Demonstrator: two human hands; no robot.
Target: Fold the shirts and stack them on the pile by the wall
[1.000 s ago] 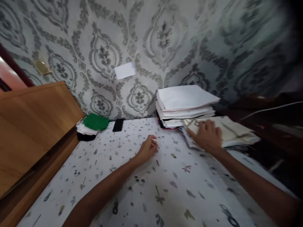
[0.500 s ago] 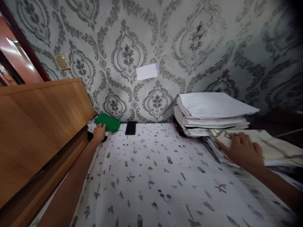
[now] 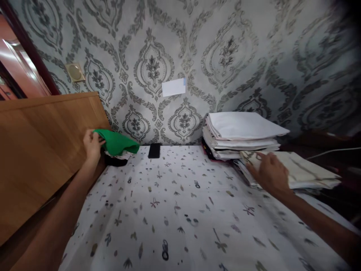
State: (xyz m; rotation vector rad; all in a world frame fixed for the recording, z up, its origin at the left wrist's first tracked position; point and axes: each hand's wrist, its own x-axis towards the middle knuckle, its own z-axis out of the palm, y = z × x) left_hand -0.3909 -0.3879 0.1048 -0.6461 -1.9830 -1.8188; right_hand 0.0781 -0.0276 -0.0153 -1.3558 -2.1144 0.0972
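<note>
At the far left, my left hand (image 3: 92, 145) pinches the left edge of a folded green cloth (image 3: 117, 142) and holds that edge raised. Under the cloth lie a patterned white fabric (image 3: 125, 155) and a black item (image 3: 115, 162), both partly hidden. My right hand (image 3: 272, 173) rests on top of a folded cream cloth (image 3: 304, 169) with brownish lines, thumb and forefinger apart near its left corner. More folded fabric shows beneath the cream cloth.
A stack of folded white cloths (image 3: 245, 126) stands against the wall, behind my right hand. A black phone (image 3: 154, 150) lies on the printed bedsheet (image 3: 175, 210). The wooden headboard (image 3: 50, 150) borders the left side. A white paper (image 3: 173, 87) is on the wallpaper.
My left hand has moved left and lifted the green cloth's left edge, uncovering more of the black item. My right hand stays on the cream cloth. The view has shifted slightly.
</note>
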